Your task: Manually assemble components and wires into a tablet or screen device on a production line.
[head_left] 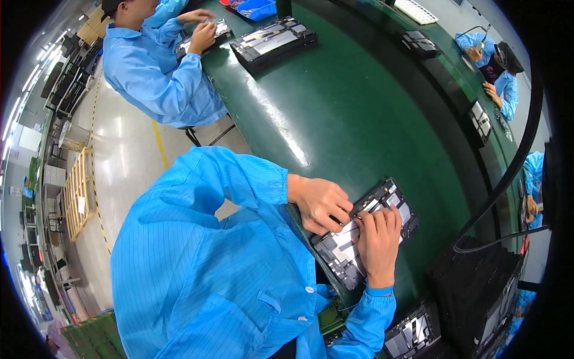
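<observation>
An opened tablet-like device (342,246), dark-framed with silver and black parts inside, lies at a slant near the edge of the green table. Over its far left side my left hand (323,204) is curled, fingers pinched together around something small and dark that I cannot make out. My right hand (381,242) rests on the device's middle and right part, fingers stretched out side by side across its inner parts. Its thumb comes close to the left fingertips. A blue band circles the right wrist. Both hands hide the centre of the device.
A stack of similar devices (275,39) stands further along the green table (341,107). A co-worker in blue (155,72) handles another device near a blue bin (256,9). More devices lie on the dark belt at right. Black cables (508,179) hang beside black stacked material (472,281).
</observation>
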`<act>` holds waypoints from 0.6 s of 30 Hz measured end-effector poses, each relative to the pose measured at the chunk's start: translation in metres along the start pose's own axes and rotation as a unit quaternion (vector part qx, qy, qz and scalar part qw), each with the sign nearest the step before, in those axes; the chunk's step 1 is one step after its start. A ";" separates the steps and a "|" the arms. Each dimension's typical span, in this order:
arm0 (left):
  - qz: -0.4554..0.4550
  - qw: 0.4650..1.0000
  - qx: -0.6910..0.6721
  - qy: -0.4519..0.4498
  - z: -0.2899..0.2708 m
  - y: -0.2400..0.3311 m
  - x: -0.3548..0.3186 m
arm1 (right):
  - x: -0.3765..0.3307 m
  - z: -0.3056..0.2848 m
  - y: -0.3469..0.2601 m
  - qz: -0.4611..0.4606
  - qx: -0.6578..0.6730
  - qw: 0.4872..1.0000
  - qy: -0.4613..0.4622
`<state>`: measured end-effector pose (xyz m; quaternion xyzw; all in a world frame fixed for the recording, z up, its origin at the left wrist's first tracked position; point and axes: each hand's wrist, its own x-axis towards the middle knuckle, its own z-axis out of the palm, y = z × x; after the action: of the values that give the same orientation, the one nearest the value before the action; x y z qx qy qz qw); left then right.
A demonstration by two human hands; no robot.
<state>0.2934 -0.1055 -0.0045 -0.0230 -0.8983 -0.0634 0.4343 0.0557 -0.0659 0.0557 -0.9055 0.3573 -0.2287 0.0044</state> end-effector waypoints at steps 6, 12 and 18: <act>0.031 0.999 0.029 -0.005 0.000 -0.005 -0.001 | 0.004 0.000 0.007 0.010 0.031 0.999 0.015; 0.044 0.997 0.037 -0.053 -0.003 -0.019 -0.002 | 0.007 -0.004 0.013 0.077 0.152 0.985 0.036; 0.044 0.996 0.060 -0.053 -0.006 -0.032 0.002 | 0.012 0.003 0.015 0.126 0.180 0.974 0.058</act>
<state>0.2937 -0.1376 -0.0028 -0.0396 -0.9204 0.0107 0.3889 0.0549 -0.0854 0.0549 -0.8227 0.4214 -0.3388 0.1753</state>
